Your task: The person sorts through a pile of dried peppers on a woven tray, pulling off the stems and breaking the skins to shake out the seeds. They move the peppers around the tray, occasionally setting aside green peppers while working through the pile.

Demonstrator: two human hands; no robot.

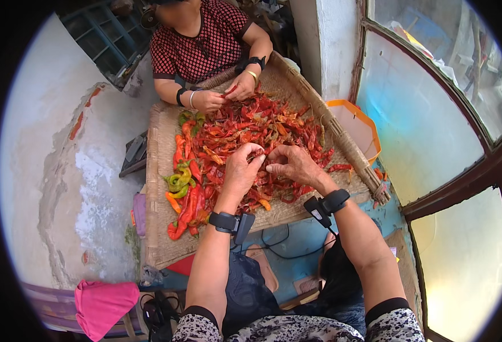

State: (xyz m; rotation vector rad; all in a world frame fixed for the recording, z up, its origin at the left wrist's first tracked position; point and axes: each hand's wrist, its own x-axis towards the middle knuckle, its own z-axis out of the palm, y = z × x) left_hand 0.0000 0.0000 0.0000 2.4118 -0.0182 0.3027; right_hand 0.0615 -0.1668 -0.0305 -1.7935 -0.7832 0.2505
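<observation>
A wide woven tray (158, 171) carries a heap of dried red chili peppers (245, 125). Over the near part of this heap, my left hand (241, 172) pinches one dark red chili pepper (259, 152) between thumb and fingertips. Close beside it on the right, my right hand (295, 165) has its fingers curled and closed; whatever lies between them is hidden. Fresh red peppers (187, 211) and twisted green peppers (178, 180) lie along the tray's left side.
Across the tray, a person (199, 51) in a red and black patterned top holds a red pepper in both hands. An orange-rimmed container (370, 128) stands right of the tray, near a framed window (421, 108). Pink cloth (105, 308) lies at lower left; black cables (279, 245) hang below.
</observation>
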